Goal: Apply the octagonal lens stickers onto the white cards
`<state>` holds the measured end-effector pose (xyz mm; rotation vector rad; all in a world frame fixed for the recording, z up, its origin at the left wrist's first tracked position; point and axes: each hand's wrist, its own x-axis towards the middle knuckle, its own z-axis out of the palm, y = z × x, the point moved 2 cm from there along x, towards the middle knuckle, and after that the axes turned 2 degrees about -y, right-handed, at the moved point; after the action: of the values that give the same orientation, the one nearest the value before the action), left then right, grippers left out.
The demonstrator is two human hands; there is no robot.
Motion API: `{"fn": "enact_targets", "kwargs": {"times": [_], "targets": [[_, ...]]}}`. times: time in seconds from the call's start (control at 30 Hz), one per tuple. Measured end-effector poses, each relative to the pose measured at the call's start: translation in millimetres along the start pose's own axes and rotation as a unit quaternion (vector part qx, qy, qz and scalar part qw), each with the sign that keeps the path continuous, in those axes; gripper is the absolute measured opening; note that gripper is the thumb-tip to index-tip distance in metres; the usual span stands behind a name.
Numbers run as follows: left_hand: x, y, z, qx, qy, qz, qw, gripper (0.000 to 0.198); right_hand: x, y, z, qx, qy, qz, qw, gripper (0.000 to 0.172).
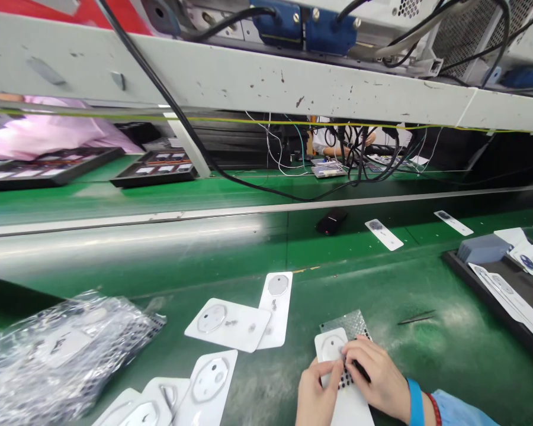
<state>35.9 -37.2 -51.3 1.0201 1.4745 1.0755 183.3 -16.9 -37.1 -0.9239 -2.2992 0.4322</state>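
Observation:
My left hand (316, 391) and my right hand (377, 378) meet at the bottom of the view over a white backing card (333, 345) that lies on a small silver gridded bag (350, 323). The left fingers pinch the card's edge. The right hand is closed round a thin black tool (360, 370) whose tip touches the card. Just to the left lie two overlapping white cards (240, 322) with round cut-outs. Several more such cards (195, 390) lie at the bottom left.
A heap of silver anti-static bags (57, 355) fills the lower left. Black tweezers (416, 318) lie right of my hands. A black tray (506, 290) with cards sits at the right edge. A black device (331, 220) and two cards ride the green belt (160, 201). A person in pink (39, 133) works beyond.

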Motion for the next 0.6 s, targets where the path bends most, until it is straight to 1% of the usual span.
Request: {"fn": "enact_targets", "kwargs": {"times": [0.07, 0.13, 0.2, 0.23, 0.27, 0.3, 0.33, 0.37, 0.43, 0.47, 0.53, 0.57, 0.6], "targets": [[0, 6, -14.6, 0.039, -0.005, -0.002, 0.999, 0.043, -1, 5, -2, 0.026, -0.013, 0.021, 0.999, 0.012], [-2, 11, -40.0, 0.074, 0.007, -0.004, 0.997, 0.039, -2, 9, -6, 0.049, -0.019, 0.049, 0.997, 0.012], [-8, 17, -67.7, 0.093, 0.040, 0.008, 0.995, 0.037, -2, 10, -13, 0.092, -0.007, 0.097, 0.991, 0.013], [-11, 22, -78.3, 0.096, 0.062, 0.020, 0.993, 0.036, 0, 10, -18, 0.127, 0.004, 0.126, 0.984, 0.015], [-15, 29, -84.3, 0.098, 0.081, 0.035, 0.991, 0.035, 2, 8, -22, 0.173, 0.016, 0.153, 0.973, 0.018], [-18, 37, -84.9, 0.098, 0.096, 0.056, 0.989, 0.032, 5, 6, -26, 0.226, 0.022, 0.173, 0.958, 0.022], [-18, 47, -79.8, 0.096, 0.105, 0.081, 0.986, 0.029, 10, 3, -29, 0.281, 0.023, 0.182, 0.942, 0.026], [-17, 58, -69.4, 0.091, 0.098, 0.106, 0.985, 0.025, 16, 0, -31, 0.331, 0.017, 0.181, 0.926, 0.031], [-3, 81, -38.5, 0.069, 0.035, 0.143, 0.987, 0.020, 27, -3, -33, 0.394, 0.006, 0.174, 0.903, 0.037], [8, 92, -21.3, 0.050, -0.016, 0.149, 0.987, 0.018, 31, -1, -33, 0.403, 0.013, 0.182, 0.897, 0.039], [40, 116, 8.6, 0.035, -0.096, 0.153, 0.983, 0.012, 34, 12, -33, 0.396, 0.050, 0.224, 0.889, 0.041], [57, 129, 20.2, 0.031, -0.121, 0.152, 0.980, 0.012, 31, 21, -34, 0.383, 0.075, 0.252, 0.885, 0.043], [75, 143, 29.2, 0.026, -0.130, 0.150, 0.980, 0.013, 24, 31, -33, 0.366, 0.100, 0.279, 0.883, 0.045]]}}
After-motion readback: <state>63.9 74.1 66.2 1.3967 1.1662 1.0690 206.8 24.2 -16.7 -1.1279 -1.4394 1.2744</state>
